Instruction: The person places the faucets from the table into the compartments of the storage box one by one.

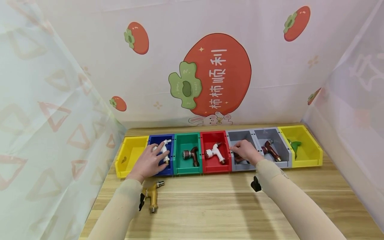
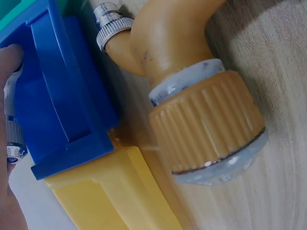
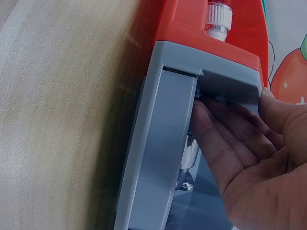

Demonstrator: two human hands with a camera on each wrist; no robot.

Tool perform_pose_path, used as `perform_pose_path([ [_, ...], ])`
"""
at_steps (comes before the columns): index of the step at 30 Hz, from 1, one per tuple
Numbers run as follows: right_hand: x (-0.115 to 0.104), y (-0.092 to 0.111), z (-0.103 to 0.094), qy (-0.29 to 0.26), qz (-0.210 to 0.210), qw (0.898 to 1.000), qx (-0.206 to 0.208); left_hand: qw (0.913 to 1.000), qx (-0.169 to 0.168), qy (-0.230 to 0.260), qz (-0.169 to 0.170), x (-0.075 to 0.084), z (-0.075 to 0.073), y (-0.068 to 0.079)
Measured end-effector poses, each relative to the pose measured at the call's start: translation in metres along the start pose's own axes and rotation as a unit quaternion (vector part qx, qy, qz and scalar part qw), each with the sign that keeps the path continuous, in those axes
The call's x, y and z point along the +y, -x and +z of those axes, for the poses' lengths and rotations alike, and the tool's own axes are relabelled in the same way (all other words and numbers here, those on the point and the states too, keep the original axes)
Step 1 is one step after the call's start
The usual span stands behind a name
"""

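My left hand (image 1: 150, 161) is over the blue bin (image 1: 161, 171), its spread fingers holding a white faucet (image 1: 164, 149) with silver ends. In the left wrist view a fingertip (image 2: 13, 55) lies against that faucet. My right hand (image 1: 246, 151) reaches into a grey bin (image 1: 240, 167), its thumb at the rim beside the red bin (image 1: 216, 168). In the right wrist view its fingers (image 3: 206, 124) extend down inside, and a faucet's silver end (image 3: 188, 158) shows below them. A dark red faucet in that bin is mostly hidden by the hand.
Dark red faucets lie in the green bin (image 1: 187, 170) and second grey bin (image 1: 285, 164); a white one (image 1: 216, 153) is in the red bin. Yellow bins (image 1: 123, 173) stand at both ends, the right holding a green piece (image 1: 295, 146). A gold faucet (image 1: 153, 196) lies on the table.
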State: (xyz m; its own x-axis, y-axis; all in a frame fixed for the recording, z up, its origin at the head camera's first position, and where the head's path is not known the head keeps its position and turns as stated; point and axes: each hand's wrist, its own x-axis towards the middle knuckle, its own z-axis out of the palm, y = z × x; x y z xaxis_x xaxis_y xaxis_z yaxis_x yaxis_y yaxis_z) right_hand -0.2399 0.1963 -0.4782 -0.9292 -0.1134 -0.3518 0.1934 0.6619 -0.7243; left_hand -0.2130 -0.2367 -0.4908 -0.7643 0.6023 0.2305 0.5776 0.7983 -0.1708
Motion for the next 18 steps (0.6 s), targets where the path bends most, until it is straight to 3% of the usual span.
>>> perform_pose_path([
  [18, 0.000, 0.000, 0.001, -0.002, 0.000, 1.000, 0.000, 0.9985, -0.046, 0.010, -0.028, 0.000, 0.011, 0.000],
])
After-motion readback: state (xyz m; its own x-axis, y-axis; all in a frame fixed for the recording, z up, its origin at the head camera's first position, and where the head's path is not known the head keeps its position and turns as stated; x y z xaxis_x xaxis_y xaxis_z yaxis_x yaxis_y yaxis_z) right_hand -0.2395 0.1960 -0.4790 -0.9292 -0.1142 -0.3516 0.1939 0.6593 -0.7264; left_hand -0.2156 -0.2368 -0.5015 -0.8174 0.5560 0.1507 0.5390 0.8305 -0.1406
